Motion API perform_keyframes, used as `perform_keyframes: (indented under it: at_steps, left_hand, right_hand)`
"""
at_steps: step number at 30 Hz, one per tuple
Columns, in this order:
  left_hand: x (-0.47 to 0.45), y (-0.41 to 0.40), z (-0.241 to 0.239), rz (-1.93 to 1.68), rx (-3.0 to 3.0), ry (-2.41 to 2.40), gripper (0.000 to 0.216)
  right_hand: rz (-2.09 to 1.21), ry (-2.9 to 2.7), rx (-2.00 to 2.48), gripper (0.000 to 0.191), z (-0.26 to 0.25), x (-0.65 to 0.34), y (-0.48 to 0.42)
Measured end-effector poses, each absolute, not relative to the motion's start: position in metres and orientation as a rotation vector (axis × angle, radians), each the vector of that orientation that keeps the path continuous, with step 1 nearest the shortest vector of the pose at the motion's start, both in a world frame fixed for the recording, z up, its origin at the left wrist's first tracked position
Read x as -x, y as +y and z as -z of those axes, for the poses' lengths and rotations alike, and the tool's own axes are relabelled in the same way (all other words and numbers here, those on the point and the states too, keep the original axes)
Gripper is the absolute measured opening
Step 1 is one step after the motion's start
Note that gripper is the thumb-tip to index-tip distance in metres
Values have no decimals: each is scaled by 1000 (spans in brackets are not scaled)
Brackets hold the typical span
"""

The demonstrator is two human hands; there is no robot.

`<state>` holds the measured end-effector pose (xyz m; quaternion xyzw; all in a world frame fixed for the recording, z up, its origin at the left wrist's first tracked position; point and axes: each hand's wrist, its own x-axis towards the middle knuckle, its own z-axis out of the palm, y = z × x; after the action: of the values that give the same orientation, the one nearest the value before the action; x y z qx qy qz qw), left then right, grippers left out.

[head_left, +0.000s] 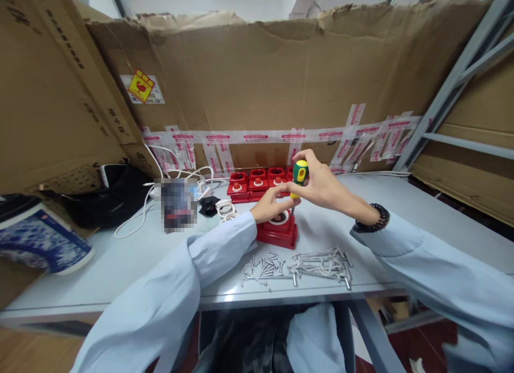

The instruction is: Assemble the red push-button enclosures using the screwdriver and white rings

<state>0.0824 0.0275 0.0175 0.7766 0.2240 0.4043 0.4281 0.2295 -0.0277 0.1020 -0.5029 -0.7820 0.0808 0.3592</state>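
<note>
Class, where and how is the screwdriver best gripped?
Probably by the thick green-and-yellow handle, coming from above and the right: it stands nearly upright, handle uppermost, its lower end pointing down at the red box. The left hand crowds its left side; the right hand grips the handle.

Yellow-red glass-symbol sticker (141,86) over white label (158,88), on cardboard (241,78) — tape (256,137) print too small to read.
</note>
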Motion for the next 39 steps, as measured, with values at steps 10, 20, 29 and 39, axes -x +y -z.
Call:
perform_keyframes:
  at_steps: [10, 20, 29, 39]
  left_hand:
    - [-81, 26, -18, -1028, -1986, 555, 28]
    - [-81, 24, -17, -1035, -1962, 581, 37]
    - [-80, 20, -22, -1045, -1997, 634, 24]
    - [-80, 25, -23, -821, -2256, 743, 38]
  right_hand:
    - [-287, -2087, 1236, 42, -106, -228, -29]
    - [-272, -1997, 1183, 38, -101, -232, -24]
    - [-201, -2003, 1235, 32, -103, -232, -28]
    - [-146, -1891, 1175, 34, -126, -245, -34]
